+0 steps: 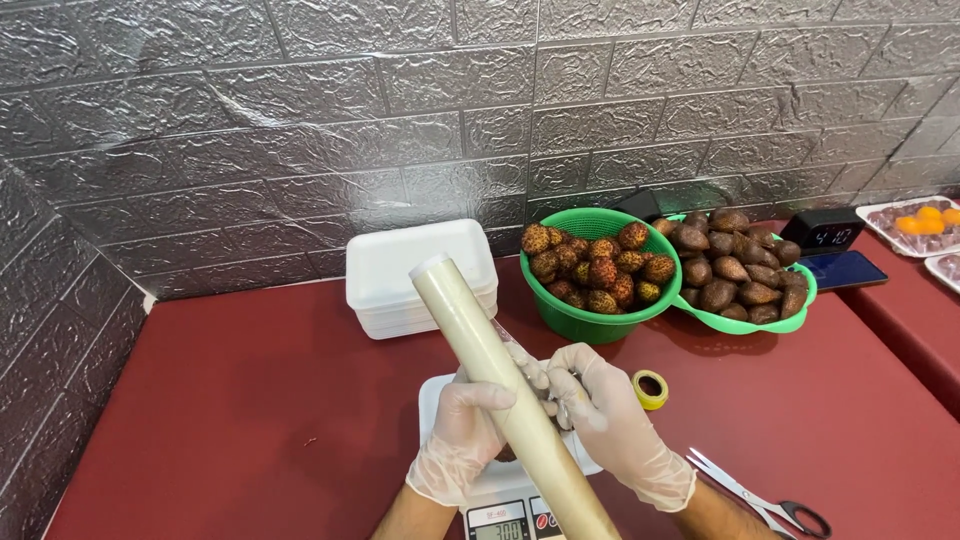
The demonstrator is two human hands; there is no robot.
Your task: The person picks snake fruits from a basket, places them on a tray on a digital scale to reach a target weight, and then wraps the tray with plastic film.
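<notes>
Cling-film roll (500, 380), tilted over a white scale (500, 500) at the table's near edge; gloved left hand (462, 432) clamped around it, gloved right hand (605, 415) pinching the loose film. Tape roll (650, 389) and scissors (760, 495) just right; foam trays (420, 275) and green fruit basket (598, 272) behind, bare red tabletop (240, 400) left.

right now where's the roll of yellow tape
In the head view the roll of yellow tape lies flat on the red table, just right of the gloved right hand, in front of the green basket.

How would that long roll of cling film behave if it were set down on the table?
The roll of cling film is a long smooth cylinder, so it would probably roll. It looks stiff, staying straight in the left hand. Its loose film end likely clings to gloves.
</notes>
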